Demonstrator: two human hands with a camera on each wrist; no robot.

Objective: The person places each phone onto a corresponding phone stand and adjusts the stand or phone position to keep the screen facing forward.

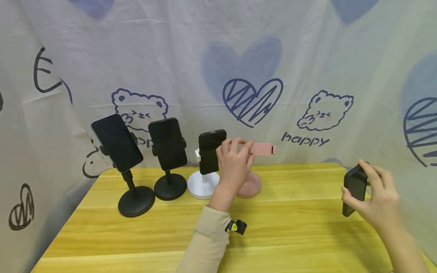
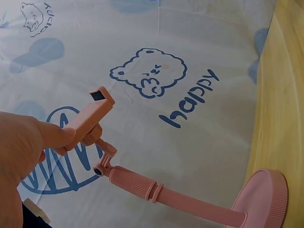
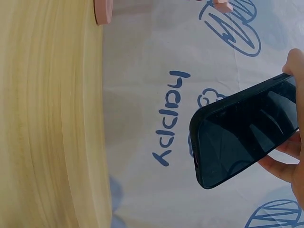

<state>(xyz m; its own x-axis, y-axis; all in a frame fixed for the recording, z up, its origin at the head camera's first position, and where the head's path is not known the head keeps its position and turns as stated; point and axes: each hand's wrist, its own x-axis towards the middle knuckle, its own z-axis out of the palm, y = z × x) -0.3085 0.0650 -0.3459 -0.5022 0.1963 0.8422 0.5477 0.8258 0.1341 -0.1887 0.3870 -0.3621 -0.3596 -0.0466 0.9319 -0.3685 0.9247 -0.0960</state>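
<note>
My left hand (image 1: 235, 163) pinches one end of the pink clamp (image 1: 262, 149) on a pink phone stand. In the left wrist view the thumb lies on the clamp (image 2: 88, 118), and the stand's pole runs down to a round pink base (image 2: 261, 202). Off to the right, my right hand (image 1: 380, 199) grips a black smartphone (image 1: 355, 187) by its edges, above the table. The right wrist view shows its dark glossy screen (image 3: 247, 133), with fingers along both long sides. The pink clamp has no phone in it.
Left of the pink stand, a white stand (image 1: 202, 185) holds a phone (image 1: 208, 148). Farther left, two black stands with round bases (image 1: 136, 203) hold phones (image 1: 167, 144) upright. They stand on a wooden table (image 1: 290, 227) before a printed curtain (image 1: 191, 57).
</note>
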